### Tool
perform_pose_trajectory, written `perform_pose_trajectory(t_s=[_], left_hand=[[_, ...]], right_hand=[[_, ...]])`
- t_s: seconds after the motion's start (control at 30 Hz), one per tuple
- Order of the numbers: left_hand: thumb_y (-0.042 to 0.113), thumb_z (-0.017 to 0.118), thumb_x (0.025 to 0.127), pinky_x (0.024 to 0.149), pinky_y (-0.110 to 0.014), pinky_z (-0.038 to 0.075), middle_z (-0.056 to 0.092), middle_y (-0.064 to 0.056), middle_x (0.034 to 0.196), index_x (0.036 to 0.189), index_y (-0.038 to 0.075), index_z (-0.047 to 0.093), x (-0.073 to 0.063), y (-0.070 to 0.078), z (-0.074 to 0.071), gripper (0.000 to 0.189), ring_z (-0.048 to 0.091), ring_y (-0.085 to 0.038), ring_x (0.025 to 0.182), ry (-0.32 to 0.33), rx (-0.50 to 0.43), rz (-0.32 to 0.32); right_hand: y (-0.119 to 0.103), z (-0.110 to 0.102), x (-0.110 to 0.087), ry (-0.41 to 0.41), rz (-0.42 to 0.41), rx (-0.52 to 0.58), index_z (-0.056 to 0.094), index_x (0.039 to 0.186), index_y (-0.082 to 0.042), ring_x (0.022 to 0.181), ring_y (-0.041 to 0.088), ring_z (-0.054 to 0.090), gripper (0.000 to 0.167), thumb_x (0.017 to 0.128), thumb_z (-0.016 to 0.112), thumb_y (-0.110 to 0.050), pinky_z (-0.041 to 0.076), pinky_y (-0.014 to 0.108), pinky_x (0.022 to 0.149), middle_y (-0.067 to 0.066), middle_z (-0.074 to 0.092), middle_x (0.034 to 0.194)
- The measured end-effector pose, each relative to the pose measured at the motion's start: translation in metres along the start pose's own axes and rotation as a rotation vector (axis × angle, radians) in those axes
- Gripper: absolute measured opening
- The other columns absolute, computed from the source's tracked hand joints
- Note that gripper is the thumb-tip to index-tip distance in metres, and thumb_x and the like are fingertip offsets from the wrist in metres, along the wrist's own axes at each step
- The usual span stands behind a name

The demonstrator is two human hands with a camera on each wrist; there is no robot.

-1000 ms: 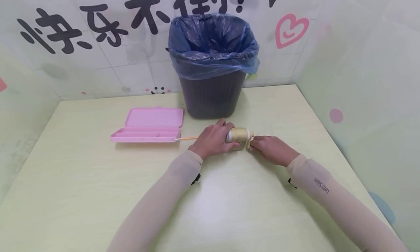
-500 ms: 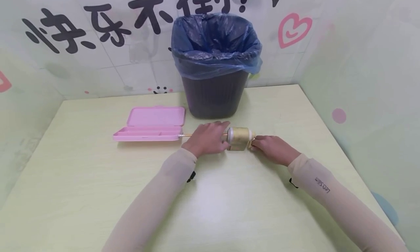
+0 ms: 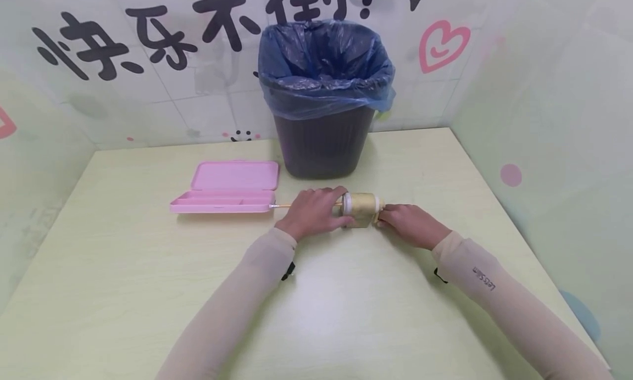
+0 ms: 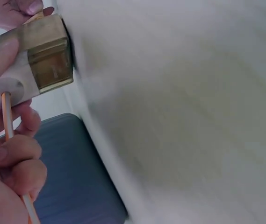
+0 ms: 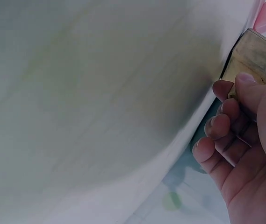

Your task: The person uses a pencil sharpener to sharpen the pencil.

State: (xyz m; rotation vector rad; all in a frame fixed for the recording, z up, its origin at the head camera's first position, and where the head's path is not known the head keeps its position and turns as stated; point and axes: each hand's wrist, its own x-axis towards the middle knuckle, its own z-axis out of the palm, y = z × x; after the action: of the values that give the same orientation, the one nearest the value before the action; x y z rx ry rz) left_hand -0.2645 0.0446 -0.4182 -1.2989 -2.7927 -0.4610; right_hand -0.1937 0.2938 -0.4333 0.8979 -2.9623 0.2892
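A gold crank pencil sharpener (image 3: 363,204) lies level on the table in front of the bin. An orange-and-white pencil (image 4: 7,112) runs into the round hole at its left end. My left hand (image 3: 315,211) grips that end, thumb along the body, other fingers curled beside the pencil in the left wrist view. The palm covers the pencil's middle in the head view. At the opposite end my right hand (image 3: 411,224) pinches the small crank handle (image 5: 233,91) between thumb and index finger, the remaining fingers loosely bent. Most of the crank is hidden by the fingertips.
An open pink pencil case (image 3: 222,208) lies left of the sharpener, its right end close to the pencil's tail. Behind stands a dark waste bin (image 3: 323,144) with a blue plastic liner (image 3: 326,97). Walls border the table (image 3: 148,270) at the back and sides.
My left hand has drawn back left from over the sharpener, its fingers spread off half a second ago, and holds the left end again. The right hand has stayed at the crank.
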Motion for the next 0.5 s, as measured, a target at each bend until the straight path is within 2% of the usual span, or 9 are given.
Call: perform_pose_trajectory(t_s=[0.23, 0.5], left_hand=[[0.066, 0.072, 0.079, 0.055, -0.029, 0.041, 0.056, 0.004, 0.082, 0.112, 0.016, 0.061, 0.0035, 0.0011, 0.0039, 0.061, 0.053, -0.013, 0.063, 0.023, -0.007, -0.012], [0.062, 0.071, 0.082, 0.056, -0.029, 0.041, 0.055, 0.004, 0.084, 0.113, 0.016, 0.060, 0.0049, 0.0040, 0.0070, 0.057, 0.053, -0.014, 0.063, 0.014, -0.012, -0.016]], right_hand=[[-0.0025, 0.0002, 0.0001, -0.006, 0.017, 0.028, 0.069, 0.103, -0.005, 0.085, 0.028, 0.070, 0.012, 0.093, 0.070, -0.013, 0.056, 0.043, 0.075, 0.008, 0.070, 0.093], [-0.0012, 0.0016, -0.0009, -0.006, 0.010, 0.005, 0.069, 0.102, -0.005, 0.083, 0.028, 0.070, 0.012, 0.093, 0.070, -0.013, 0.056, 0.043, 0.074, 0.008, 0.068, 0.091]])
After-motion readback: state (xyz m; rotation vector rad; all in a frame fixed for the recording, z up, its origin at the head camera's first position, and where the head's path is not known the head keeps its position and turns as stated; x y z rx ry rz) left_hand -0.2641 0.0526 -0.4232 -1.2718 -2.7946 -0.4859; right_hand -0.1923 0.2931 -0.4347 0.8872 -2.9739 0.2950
